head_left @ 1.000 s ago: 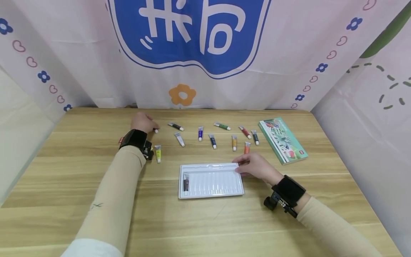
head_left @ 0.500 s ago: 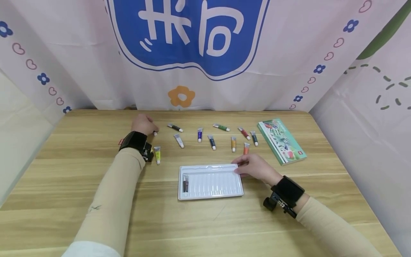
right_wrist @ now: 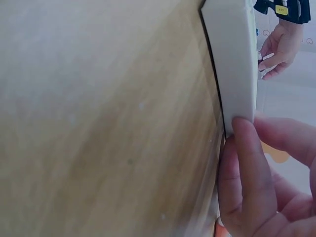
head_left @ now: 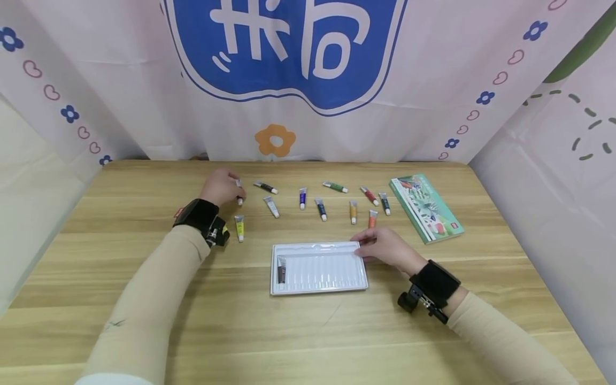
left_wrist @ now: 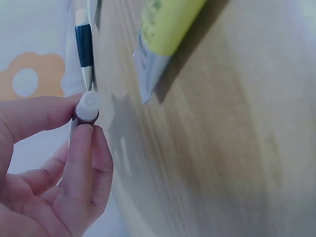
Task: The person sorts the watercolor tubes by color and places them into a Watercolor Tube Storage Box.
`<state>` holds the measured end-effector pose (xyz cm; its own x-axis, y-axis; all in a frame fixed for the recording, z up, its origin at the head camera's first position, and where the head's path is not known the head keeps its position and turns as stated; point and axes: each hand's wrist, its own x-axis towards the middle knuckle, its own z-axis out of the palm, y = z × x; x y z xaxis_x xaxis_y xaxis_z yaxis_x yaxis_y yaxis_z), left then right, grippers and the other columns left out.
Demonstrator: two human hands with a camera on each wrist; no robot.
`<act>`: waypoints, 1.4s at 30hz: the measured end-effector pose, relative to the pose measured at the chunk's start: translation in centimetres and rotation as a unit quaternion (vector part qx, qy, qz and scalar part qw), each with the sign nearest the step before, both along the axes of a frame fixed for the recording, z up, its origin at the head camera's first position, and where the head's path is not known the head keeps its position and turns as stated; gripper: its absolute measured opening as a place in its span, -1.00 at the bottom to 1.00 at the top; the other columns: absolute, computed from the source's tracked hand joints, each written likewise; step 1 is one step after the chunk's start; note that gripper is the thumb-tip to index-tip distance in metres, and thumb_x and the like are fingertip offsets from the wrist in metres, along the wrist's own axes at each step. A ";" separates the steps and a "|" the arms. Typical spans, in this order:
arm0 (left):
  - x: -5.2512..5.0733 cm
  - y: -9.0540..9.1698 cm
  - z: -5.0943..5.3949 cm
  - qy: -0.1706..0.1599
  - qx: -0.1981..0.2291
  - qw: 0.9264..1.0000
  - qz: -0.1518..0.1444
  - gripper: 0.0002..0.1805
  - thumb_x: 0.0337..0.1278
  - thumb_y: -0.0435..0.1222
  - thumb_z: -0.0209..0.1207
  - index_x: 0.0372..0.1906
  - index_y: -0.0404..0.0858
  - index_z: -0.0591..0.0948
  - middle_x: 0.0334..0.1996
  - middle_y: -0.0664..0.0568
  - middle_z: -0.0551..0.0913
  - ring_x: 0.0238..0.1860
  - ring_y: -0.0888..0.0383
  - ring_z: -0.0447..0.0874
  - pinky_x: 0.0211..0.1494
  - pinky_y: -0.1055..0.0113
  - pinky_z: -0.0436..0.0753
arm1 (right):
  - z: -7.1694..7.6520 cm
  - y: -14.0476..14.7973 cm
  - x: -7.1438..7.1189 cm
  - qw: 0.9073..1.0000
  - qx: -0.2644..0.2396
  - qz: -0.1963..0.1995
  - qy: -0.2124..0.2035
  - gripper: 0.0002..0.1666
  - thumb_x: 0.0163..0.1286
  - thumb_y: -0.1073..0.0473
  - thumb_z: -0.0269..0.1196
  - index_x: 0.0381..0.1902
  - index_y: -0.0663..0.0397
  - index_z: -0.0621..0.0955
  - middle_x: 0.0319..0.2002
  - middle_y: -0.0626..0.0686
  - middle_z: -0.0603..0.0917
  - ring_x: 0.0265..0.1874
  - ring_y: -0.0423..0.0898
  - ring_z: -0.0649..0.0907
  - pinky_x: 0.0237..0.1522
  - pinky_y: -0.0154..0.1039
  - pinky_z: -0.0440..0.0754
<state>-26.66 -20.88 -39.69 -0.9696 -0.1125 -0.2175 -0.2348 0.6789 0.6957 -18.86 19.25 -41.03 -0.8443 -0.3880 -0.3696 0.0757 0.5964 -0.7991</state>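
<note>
At the table's back left, my left hand pinches a small paint tube. Its white cap points at the camera in the left wrist view, between thumb and fingers. My right hand grips the upper right corner of the white tray, thumb on top. In the right wrist view, fingers press against the tray's side wall. One dark tube lies in the tray's leftmost slot. A yellow tube lies near my left wrist.
Several tubes lie behind the tray, among them black, white, purple, green, and orange beside my right hand. A green illustrated box lies at right. A printed curtain hangs behind the table.
My left hand has moved slightly right and lifted a little, and more of the pinched tube shows. My right hand keeps its grip on the tray corner.
</note>
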 end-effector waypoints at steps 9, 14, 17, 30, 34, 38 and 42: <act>2.4 0.3 0.4 -0.027 0.088 0.995 -0.028 -0.47 0.26 -0.46 0.28 0.29 -0.49 0.44 -0.11 -0.25 0.65 -0.33 0.15 0.68 -0.22 0.37 0.70 | -0.1 0.0 0.1 1.000 0.009 -0.003 -0.001 -0.62 0.36 0.34 0.36 0.12 0.33 0.66 -0.03 0.19 0.65 -0.13 -0.01 0.63 -0.13 -0.24 0.73; 3.8 1.3 0.8 -0.048 0.155 0.986 -0.029 -0.46 0.31 -0.47 0.24 0.35 -0.45 0.40 -0.02 -0.28 0.59 -0.25 0.11 0.69 -0.10 0.30 0.75 | -0.2 0.1 0.2 1.000 0.004 -0.001 -0.006 -0.62 0.37 0.35 0.34 0.13 0.33 0.66 -0.02 0.18 0.66 -0.12 -0.01 0.64 -0.12 -0.23 0.74; 4.5 2.1 1.1 -0.053 0.173 0.983 -0.036 -0.45 0.33 -0.47 0.24 0.37 -0.43 0.39 0.00 -0.26 0.57 -0.20 0.10 0.68 -0.02 0.25 0.74 | -0.2 0.1 0.2 1.000 0.006 0.002 -0.003 -0.61 0.37 0.34 0.35 0.14 0.32 0.66 -0.02 0.18 0.67 -0.12 -0.01 0.64 -0.11 -0.22 0.74; 7.7 6.9 2.2 -0.039 0.216 0.966 -0.136 -0.40 0.27 -0.51 0.27 0.39 -0.38 0.43 -0.05 -0.21 0.57 -0.11 0.00 0.66 0.05 0.13 0.73 | -0.1 0.0 -0.1 1.000 0.022 0.000 0.005 -0.60 0.36 0.33 0.36 0.14 0.29 0.66 0.01 0.19 0.65 -0.08 0.01 0.65 -0.11 -0.23 0.74; 9.0 7.9 2.0 -0.028 0.214 0.962 -0.165 -0.44 0.26 -0.52 0.24 0.37 -0.38 0.48 -0.04 -0.25 0.59 -0.12 0.00 0.66 -0.01 0.15 0.75 | 0.1 0.1 -0.4 1.000 0.029 0.004 0.010 -0.60 0.36 0.32 0.36 0.15 0.28 0.66 0.02 0.19 0.65 -0.07 0.02 0.64 -0.10 -0.22 0.73; 10.0 8.5 1.7 -0.042 0.217 0.960 -0.173 -0.52 0.28 -0.51 0.22 0.30 -0.37 0.52 -0.03 -0.27 0.63 -0.13 0.01 0.67 -0.08 0.20 0.75 | 0.0 0.1 -0.4 0.999 0.031 0.004 0.012 -0.61 0.37 0.32 0.36 0.15 0.27 0.67 0.00 0.19 0.65 -0.08 0.02 0.64 -0.11 -0.22 0.73; 10.7 8.8 1.2 -0.052 0.225 0.959 -0.161 -0.63 0.33 -0.48 0.20 0.21 -0.39 0.53 -0.08 -0.27 0.66 -0.20 0.01 0.70 -0.10 0.19 0.76 | 0.0 0.0 -0.1 1.000 0.028 0.004 0.009 -0.61 0.37 0.34 0.35 0.15 0.29 0.66 0.01 0.20 0.64 -0.09 0.01 0.64 -0.10 -0.23 0.74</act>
<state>-16.00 -12.13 -38.53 -0.9086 0.3172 -0.2719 -0.1483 0.3635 0.9197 -18.97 19.30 -41.04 -0.8483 -0.3730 -0.3759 0.0572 0.6412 -0.7653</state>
